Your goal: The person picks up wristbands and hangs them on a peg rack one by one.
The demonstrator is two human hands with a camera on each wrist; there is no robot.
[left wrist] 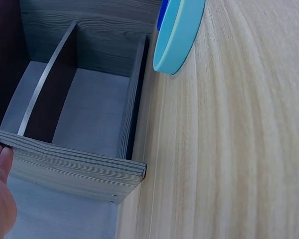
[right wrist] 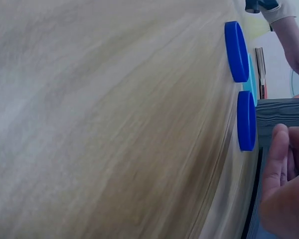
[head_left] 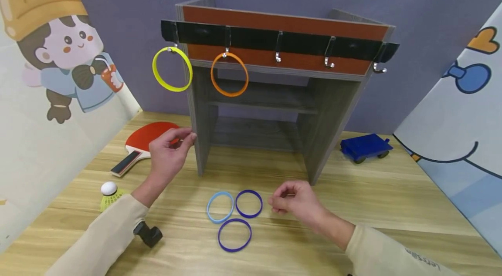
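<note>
My left hand (head_left: 169, 154) is beside the shelf's left side panel (head_left: 197, 145), fingertips right at its front edge. In the left wrist view, the fingers (left wrist: 1, 158) show at that panel's outer face. Low over the table, my right hand (head_left: 300, 201) has loosely bent fingers and nothing visible in them. Just left of it lies a dark blue ring (head_left: 249, 216). A light blue ring (head_left: 208, 211) and a purple-blue ring (head_left: 220, 243) lie close by. A yellow ring (head_left: 190, 71) and an orange ring (head_left: 246, 79) hang from the two leftmost hooks.
A black strip (head_left: 251, 36) with several metal hooks crosses the grey shelf's top; its three right hooks hold no ring. A red table tennis paddle (head_left: 145, 134) and a shuttlecock (head_left: 109, 189) lie at left. At right stands a blue toy cart (head_left: 364, 146).
</note>
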